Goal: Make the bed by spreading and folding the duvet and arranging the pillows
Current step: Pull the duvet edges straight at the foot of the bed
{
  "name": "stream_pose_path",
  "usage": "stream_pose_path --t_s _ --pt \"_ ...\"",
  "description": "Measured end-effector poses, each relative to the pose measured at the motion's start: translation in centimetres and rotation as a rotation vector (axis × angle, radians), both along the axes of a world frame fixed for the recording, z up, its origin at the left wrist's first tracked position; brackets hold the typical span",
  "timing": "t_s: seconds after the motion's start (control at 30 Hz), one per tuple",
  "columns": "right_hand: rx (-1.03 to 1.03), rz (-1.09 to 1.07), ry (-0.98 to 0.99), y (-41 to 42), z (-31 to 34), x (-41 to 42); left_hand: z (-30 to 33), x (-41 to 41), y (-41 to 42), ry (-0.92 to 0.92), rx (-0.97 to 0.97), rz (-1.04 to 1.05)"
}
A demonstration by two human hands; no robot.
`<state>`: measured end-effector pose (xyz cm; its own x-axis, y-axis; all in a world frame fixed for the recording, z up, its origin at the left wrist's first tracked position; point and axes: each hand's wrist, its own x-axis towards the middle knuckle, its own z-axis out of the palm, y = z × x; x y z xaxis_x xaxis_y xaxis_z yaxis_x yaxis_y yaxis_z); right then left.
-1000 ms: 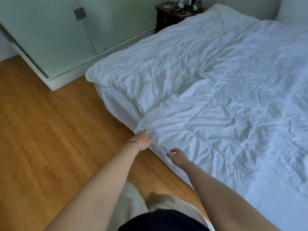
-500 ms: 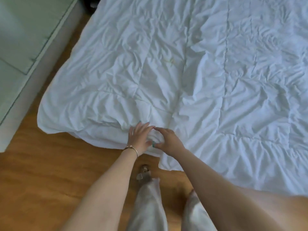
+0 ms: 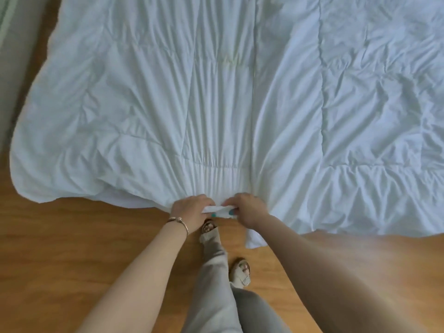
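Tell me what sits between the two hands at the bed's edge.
In the head view, a bunched strip of the white duvet's edge spans the short gap between the left hand and the right hand, both gripping it.

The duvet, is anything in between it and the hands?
No, nothing visible. The left hand and the right hand are both closed on the near edge of the white duvet, side by side, with the fabric bunched between them. Tight pleats run from that grip up across the bed.

White quilted duvet [image 3: 240, 97] spread across the bed — near edge bunched, pleats fanning outward.
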<state>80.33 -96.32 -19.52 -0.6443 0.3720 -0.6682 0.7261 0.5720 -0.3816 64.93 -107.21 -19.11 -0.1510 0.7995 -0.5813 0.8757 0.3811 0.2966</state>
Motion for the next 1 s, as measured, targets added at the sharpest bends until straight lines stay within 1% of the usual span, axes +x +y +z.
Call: stream_pose_path --t_s 0.03,0.1,0.13,0.17,0.2,0.27,0.3,0.33,0.37,0.43,0.47,0.5,0.53,0.6,0.63,0.67,0.7,0.77,0.8,0.83,0.87,0.9,0.93,0.97,1.0 --pt "-0.008 -0.016 0.016 0.1 0.0 0.1 0.3 -0.1 0.7 0.0 -0.075 -0.026" --pt "0.001 -0.029 0.088 1.2 0.5 0.5 0.8 -0.4 2.7 -0.007 -0.294 -0.139" --pt "0.033 -0.058 0.172 1.6 0.9 0.9 1.1 -0.1 3.5 -0.023 -0.376 -0.165" --pt "0.083 -0.129 0.282 1.9 1.2 1.6 1.4 0.5 4.2 -0.056 -0.382 -0.134" --pt "0.157 -0.228 0.394 2.0 1.4 2.6 1.7 1.6 4.7 -0.119 -0.295 -0.032" --pt "0.379 -0.427 0.543 2.2 1.7 5.2 2.0 4.5 6.1 -0.364 -0.019 0.341" --pt "0.472 -0.499 0.542 2.5 1.8 6.7 2.2 6.2 7.1 -0.511 0.063 0.517" --pt "0.521 -0.535 0.506 3.0 1.8 8.1 2.3 8.0 8.0 -0.613 0.093 0.61" --pt "0.514 -0.536 0.447 3.6 1.6 9.7 2.1 9.7 8.8 -0.647 0.102 0.636" --pt "0.353 -0.46 0.353 4.9 1.1 12.5 1.3 12.7 10.2 -0.641 0.163 0.619" --pt "0.279 -0.397 0.321 5.5 0.9 13.7 1.2 13.5 10.9 -0.641 0.245 0.605" --pt "0.26 -0.334 0.289 6.1 0.9 14.9 1.5 13.7 11.3 -0.626 0.346 0.581" --pt "0.283 -0.293 0.27 6.7 1.0 15.8 2.1 13.4 11.5 -0.558 0.472 0.535" --pt "0.351 -0.285 0.265 7.6 1.7 17.5 3.3 12.3 11.3 -0.329 0.706 0.431" --pt "0.364 -0.287 0.25 8.2 2.0 18.2 3.7 11.7 11.0 -0.219 0.765 0.407" --pt "0.352 -0.275 0.206 8.8 2.4 18.9 3.6 11.1 10.6 -0.113 0.742 0.407" --pt "0.322 -0.248 0.141 9.7 2.6 19.7 3.0 10.7 10.3 -0.028 0.607 0.423" --pt "0.253 -0.176 -0.002 11.2 2.5 21.2 1.5 11.2 10.1 0.089 0.19 0.51" --pt "0.249 -0.16 -0.045 11.7 2.4 22.1 1.2 12.2 10.6 0.157 0.13 0.573" --pt "0.269 -0.17 -0.071 12.2 2.3 23.0 1.1 13.5 11.4 0.206 0.218 0.61" --pt "0.294 -0.188 -0.09 12.7 2.3 23.8 1.2 15.0 12.3 0.211 0.347 0.593" --pt "0.304 -0.19 -0.112 13.3 2.3 24.6 1.4 16.4 13.1 0.207 0.42 0.475" --pt "0.295 -0.157 -0.142 13.9 2.3 25.5 1.3 17.7 13.7 0.188 0.373 0.312" --pt "0.281 -0.104 -0.173 14.4 2.4 26.2 0.9 18.7 13.8 0.145 0.223 0.199" --pt "0.271 -0.063 -0.211 15.0 2.5 26.8 0.5 19.2 13.8 0.116 0.021 0.16"
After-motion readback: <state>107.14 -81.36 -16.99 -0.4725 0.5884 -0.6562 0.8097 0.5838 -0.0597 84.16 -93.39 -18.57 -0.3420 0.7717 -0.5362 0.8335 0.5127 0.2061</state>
